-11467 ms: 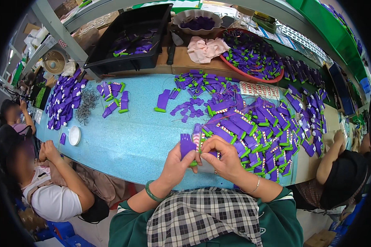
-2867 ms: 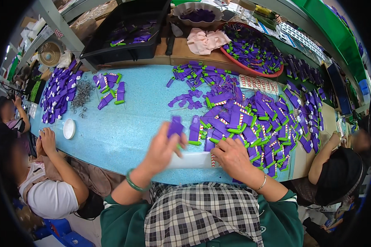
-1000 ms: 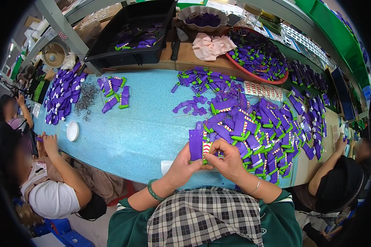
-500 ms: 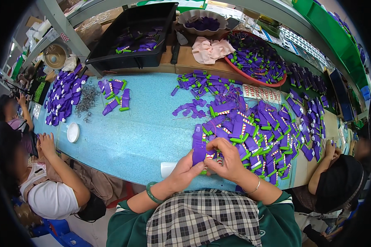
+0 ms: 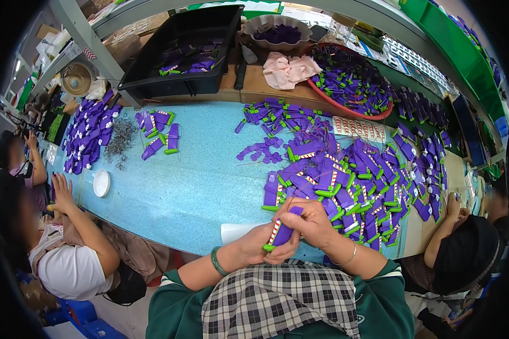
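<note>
Between my hands is a small purple plastic piece [image 5: 283, 231] with a green end and a red-and-white striped strip, held tilted above the table's front edge. My left hand [image 5: 258, 244] is closed round its lower, green end. The fingers of my right hand [image 5: 313, 222] pinch its upper end. Just beyond my hands, a large heap of similar purple-and-green pieces [image 5: 345, 175] spreads to the right. A white object [image 5: 236, 232], partly hidden, lies beside my left hand.
Small purple parts [image 5: 261, 150] lie beyond the heap. A red basket [image 5: 352, 112], black tray [image 5: 178, 85], pink cloth [image 5: 288, 70] and sticker sheet [image 5: 359, 129] sit farther back. Purple pieces [image 5: 87, 135], a wire pile [image 5: 119, 138] and white dish [image 5: 101, 183] lie left. People sit at both sides.
The purple piece has turned in my hands and come closer to me, so its striped strip and green end now show. The person at left has raised a hand with fingers spread.
</note>
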The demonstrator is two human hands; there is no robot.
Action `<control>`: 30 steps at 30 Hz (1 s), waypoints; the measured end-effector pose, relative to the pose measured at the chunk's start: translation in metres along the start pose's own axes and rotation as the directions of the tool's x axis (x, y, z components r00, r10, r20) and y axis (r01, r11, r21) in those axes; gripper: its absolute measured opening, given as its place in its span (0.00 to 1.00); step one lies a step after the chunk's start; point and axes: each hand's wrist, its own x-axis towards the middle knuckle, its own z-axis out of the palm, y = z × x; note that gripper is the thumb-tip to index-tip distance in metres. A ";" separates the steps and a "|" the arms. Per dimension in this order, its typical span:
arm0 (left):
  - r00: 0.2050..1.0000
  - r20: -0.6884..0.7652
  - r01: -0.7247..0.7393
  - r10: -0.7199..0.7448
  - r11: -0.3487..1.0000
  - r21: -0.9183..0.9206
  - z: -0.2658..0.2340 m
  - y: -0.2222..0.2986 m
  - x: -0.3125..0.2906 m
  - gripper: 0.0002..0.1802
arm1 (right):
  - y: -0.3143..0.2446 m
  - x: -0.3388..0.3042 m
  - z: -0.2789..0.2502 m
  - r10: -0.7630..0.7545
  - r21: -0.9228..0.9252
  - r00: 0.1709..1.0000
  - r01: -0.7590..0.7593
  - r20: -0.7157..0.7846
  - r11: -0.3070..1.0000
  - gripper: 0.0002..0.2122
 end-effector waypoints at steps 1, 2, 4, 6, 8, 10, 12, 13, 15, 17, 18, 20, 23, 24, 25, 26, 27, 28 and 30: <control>1.000 -0.011 -0.006 0.005 0.999 -0.036 0.007 0.003 -0.002 0.21 | -0.003 0.000 -0.002 0.068 0.077 0.997 -0.071 0.040 0.994 0.17; 0.978 -0.138 -0.121 0.159 0.960 0.253 0.011 0.004 -0.003 0.19 | -0.003 0.000 -0.001 0.016 0.161 1.000 -0.018 0.012 0.987 0.16; 0.827 -0.219 -0.182 0.517 0.615 0.767 0.024 0.009 -0.009 0.15 | -0.004 0.002 0.002 -0.083 0.322 0.995 0.097 -0.055 0.942 0.14; 0.725 -0.081 -0.128 0.684 0.249 0.960 0.042 0.029 -0.020 0.10 | -0.013 0.001 -0.004 0.023 0.442 0.996 0.018 -0.086 0.897 0.14; 0.515 0.547 -0.052 0.660 -0.613 0.789 0.036 0.040 -0.019 0.10 | -0.010 0.002 -0.010 0.059 0.341 0.993 -0.022 -0.098 0.940 0.14; 0.549 0.659 0.060 0.515 -0.810 0.583 0.040 0.047 -0.024 0.12 | -0.011 0.003 -0.007 0.081 0.328 0.996 -0.064 -0.040 0.942 0.11; 0.560 0.703 0.116 0.439 -0.881 0.458 0.040 0.044 -0.024 0.11 | -0.010 0.004 -0.004 0.106 0.333 0.994 -0.108 0.023 0.937 0.10; 0.562 0.723 0.107 0.403 -0.901 0.420 0.037 0.043 -0.023 0.11 | -0.018 0.005 0.002 0.132 0.358 0.991 -0.111 -0.034 0.927 0.07; 0.553 0.752 0.086 0.359 -0.922 0.377 0.031 0.039 -0.022 0.11 | -0.014 0.007 0.002 0.156 0.377 0.987 -0.130 -0.041 0.917 0.06; 0.554 0.766 0.052 0.326 -0.932 0.359 0.030 0.038 -0.022 0.10 | -0.014 0.009 0.003 0.173 0.379 0.984 -0.143 -0.047 0.914 0.07; 0.554 0.773 0.030 0.309 -0.935 0.353 0.030 0.038 -0.022 0.09 | -0.016 0.008 0.003 0.176 0.373 0.983 -0.144 -0.052 0.917 0.08; 0.553 0.784 -0.011 0.281 -0.939 0.344 0.028 0.033 -0.023 0.09 | -0.015 0.008 0.005 0.195 0.374 0.980 -0.168 -0.035 0.912 0.10; 0.540 0.795 -0.029 0.277 -0.938 0.346 0.029 0.030 -0.023 0.09 | -0.010 0.008 0.008 0.259 0.419 0.965 -0.248 0.031 0.873 0.12; 0.534 0.803 -0.029 0.265 -0.943 0.331 0.030 0.030 -0.023 0.07 | -0.010 0.007 0.010 0.294 0.446 0.954 -0.288 0.058 0.847 0.13; 0.542 0.796 -0.030 0.270 -0.940 0.339 0.029 0.029 -0.024 0.09 | -0.010 0.006 0.012 0.326 0.471 0.941 -0.328 0.089 0.819 0.14; 0.550 0.789 -0.031 0.274 -0.937 0.348 0.029 0.027 -0.026 0.10 | -0.008 0.004 0.013 0.326 0.482 0.940 -0.334 0.102 0.810 0.14; 0.558 0.782 -0.033 0.278 -0.934 0.356 0.028 0.026 -0.027 0.11 | -0.004 0.001 0.014 0.326 0.493 0.938 -0.339 0.115 0.801 0.15; 0.563 0.775 -0.028 0.287 -0.931 0.364 0.028 0.026 -0.027 0.11 | -0.002 -0.001 0.015 0.326 0.501 0.936 -0.346 0.130 0.794 0.15; 0.571 0.763 -0.020 0.303 -0.924 0.381 0.027 0.027 -0.027 0.10 | -0.009 -0.010 0.017 0.348 0.411 0.926 -0.377 0.146 0.830 0.16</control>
